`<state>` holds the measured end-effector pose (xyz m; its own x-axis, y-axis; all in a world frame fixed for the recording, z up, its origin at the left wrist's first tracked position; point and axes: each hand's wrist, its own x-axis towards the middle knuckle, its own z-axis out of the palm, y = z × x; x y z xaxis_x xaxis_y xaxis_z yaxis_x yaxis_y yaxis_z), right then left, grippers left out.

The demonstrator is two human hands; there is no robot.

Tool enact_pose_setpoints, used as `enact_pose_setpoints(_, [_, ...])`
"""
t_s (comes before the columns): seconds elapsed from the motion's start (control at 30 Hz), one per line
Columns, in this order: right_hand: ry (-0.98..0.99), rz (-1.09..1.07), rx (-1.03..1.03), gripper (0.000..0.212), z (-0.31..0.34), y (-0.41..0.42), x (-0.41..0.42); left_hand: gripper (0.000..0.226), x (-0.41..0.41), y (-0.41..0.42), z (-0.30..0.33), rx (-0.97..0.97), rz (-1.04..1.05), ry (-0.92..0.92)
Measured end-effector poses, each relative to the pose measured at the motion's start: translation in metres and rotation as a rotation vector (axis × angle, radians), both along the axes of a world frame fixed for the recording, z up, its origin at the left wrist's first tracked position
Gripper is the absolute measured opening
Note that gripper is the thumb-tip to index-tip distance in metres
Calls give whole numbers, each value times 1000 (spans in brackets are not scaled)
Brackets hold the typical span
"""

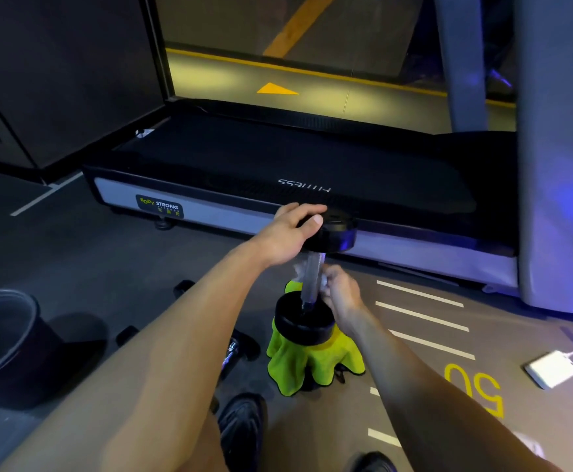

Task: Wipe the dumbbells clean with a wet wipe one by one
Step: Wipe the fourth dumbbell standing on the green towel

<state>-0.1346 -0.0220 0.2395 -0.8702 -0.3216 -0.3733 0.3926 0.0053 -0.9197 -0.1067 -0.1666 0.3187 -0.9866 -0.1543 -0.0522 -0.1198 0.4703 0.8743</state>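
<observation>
A black dumbbell [303, 323] stands upright, its lower head resting on a small stand draped with a yellow-green cloth [307, 364]. My left hand [290, 235] grips the rim of its upper head [337, 235]. My right hand [341, 289] pinches a white wet wipe [300, 269] wrapped around the metal handle [310, 279]. Other dumbbells [232, 349] lie on the floor to the left, largely hidden behind my left forearm.
A black treadmill deck [278, 165] stretches across just behind the dumbbell. A dark bin [4, 335] stands at the left. A white charger box with a cable [550, 369] lies on the floor at the right. My dark shoes [242, 430] show at the bottom.
</observation>
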Motion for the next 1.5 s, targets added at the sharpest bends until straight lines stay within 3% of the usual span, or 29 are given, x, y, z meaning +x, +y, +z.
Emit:
enact_pose_setpoints(0.1, [-13,34,25,63,3,3,6,37,3,-1,0,-20,3,1])
enact_pose_setpoints(0.23, [-89,-144,-93,35,11,3,0,39,5,2,1,-41,46,33])
enact_pose_setpoints(0.33, [-75,-121,-145,33,7,15,11,41,6,6,3,-75,57,31])
enact_pose_setpoints(0.43, [74,-32,80,32,-8,30,19,42,5,10,3,-95,57,35])
enact_pose_setpoints(0.53, [191,38,263,17,-18,40,16,43,4,15,4,-109,54,29])
enact_pose_setpoints(0.63, [209,75,271,32,-19,38,11,43,3,20,6,-118,51,32])
enact_pose_setpoints(0.8, [237,-19,330,20,-15,34,4,43,1,26,7,-133,8,25])
enact_pose_setpoints(1.0, [181,-29,367,27,-20,43,-3,44,-3,34,11,-207,9,-1])
enact_pose_setpoints(1.2, [205,-251,527,24,-26,51,-8,45,-5,37,11,-213,42,-1])
enact_pose_setpoints(1.4, [113,-27,316,10,-25,29,8,44,-8,39,13,-239,43,-9])
enact_pose_setpoints(1.5, [56,-91,72,6,-20,23,24,43,-10,38,11,-223,56,-15])
